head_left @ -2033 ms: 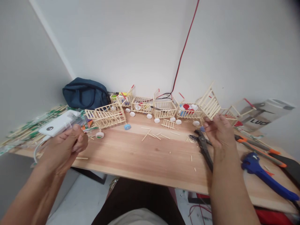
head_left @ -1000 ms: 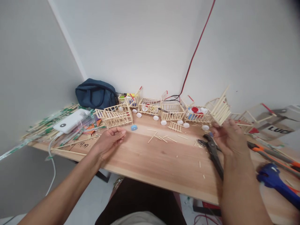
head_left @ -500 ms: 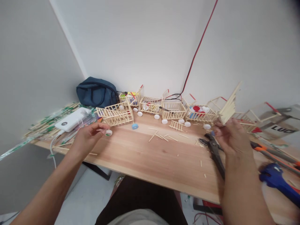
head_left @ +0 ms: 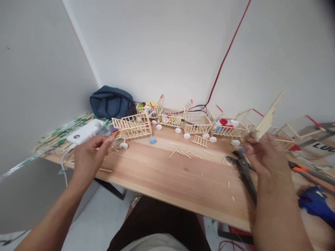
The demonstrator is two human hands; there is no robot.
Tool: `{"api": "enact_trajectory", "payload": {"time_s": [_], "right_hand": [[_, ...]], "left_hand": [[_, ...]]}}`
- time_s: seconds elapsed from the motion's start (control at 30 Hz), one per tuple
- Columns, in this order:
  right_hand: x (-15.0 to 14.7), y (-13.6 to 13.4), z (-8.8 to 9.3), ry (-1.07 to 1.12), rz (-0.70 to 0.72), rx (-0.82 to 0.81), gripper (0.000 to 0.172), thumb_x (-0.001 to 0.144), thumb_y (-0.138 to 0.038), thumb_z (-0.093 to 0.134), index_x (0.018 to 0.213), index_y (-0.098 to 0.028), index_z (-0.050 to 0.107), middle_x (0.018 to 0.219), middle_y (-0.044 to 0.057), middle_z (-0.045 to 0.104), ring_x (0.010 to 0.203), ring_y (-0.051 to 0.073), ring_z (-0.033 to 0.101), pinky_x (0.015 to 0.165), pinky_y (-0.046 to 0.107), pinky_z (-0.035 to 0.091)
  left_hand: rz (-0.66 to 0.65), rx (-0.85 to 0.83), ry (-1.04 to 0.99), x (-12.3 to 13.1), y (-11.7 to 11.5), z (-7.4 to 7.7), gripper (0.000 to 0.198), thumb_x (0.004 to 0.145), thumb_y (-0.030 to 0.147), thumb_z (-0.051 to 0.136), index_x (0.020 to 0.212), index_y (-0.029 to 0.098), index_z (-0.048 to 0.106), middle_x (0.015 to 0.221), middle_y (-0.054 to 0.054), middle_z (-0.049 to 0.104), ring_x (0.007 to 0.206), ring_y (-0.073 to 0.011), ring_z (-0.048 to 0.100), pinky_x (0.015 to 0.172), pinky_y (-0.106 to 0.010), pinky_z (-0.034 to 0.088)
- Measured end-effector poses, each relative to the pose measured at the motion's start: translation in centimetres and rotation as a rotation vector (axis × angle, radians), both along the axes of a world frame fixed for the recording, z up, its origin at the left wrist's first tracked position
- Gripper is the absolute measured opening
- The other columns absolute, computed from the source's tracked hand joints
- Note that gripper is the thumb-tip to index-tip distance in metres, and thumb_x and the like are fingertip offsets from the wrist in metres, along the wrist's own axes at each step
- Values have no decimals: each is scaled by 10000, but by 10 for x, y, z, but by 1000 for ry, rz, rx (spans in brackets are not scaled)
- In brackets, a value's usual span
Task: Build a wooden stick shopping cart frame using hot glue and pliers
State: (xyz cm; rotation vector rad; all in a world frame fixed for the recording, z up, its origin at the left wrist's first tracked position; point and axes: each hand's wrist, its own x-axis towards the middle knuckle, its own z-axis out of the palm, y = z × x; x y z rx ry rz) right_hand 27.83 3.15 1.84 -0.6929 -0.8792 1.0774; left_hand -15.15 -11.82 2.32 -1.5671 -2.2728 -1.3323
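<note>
My right hand (head_left: 270,153) is raised at the right, its fingers closed on a flat panel of thin wooden sticks (head_left: 265,122) that stands up edge-on and slanted. My left hand (head_left: 91,153) hovers over the left side of the table, thumb and forefinger pinched together; whether something tiny sits between them I cannot make out. Just right of those fingertips stands a small stick-built cart (head_left: 133,127) with a white wheel (head_left: 123,145) and a blue wheel (head_left: 153,140).
Several stick carts, including one with red and white caps (head_left: 227,122), line the wall. Loose sticks (head_left: 180,151) and a small ladder-like piece (head_left: 200,141) lie mid-table. Black pliers (head_left: 244,176) and a blue glue gun (head_left: 315,202) are at right; a white power bank (head_left: 85,131) and blue bag (head_left: 112,103) at left.
My left hand has drawn back leftward, away from the white wheel of the nearest cart. My right hand still holds the stick panel. The whole view has shifted slightly.
</note>
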Motion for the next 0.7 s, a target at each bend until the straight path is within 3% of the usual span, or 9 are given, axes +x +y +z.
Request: {"api": "enact_trajectory", "payload": {"time_s": [0.27,0.47,0.7], "right_hand": [[-2,-1,2,-12,-3,-6,415,405,-293,932,651,-178,618,683,-36,507,602,62,453,439,139,375],[-3,-2,3,-8,32,-5,395,440,-276,918,681,-180,621,689,-37,485,591,58,452,431,130,381],[-3,-2,2,-20,50,14,363,479,-284,895,706,-190,629,684,-38,484,569,61,431,412,141,384]], "left_hand": [[-443,-114,166,27,29,-26,154,850,275,527,799,196,648,779,-39,675,767,-204,589,709,-285,394],[-537,-216,301,50,53,-40,233,905,214,447,835,176,666,801,-82,681,794,-213,584,730,-315,406],[-673,-202,403,59,90,-55,236,915,162,429,857,150,658,929,-118,678,897,-224,596,837,-368,450]]}}
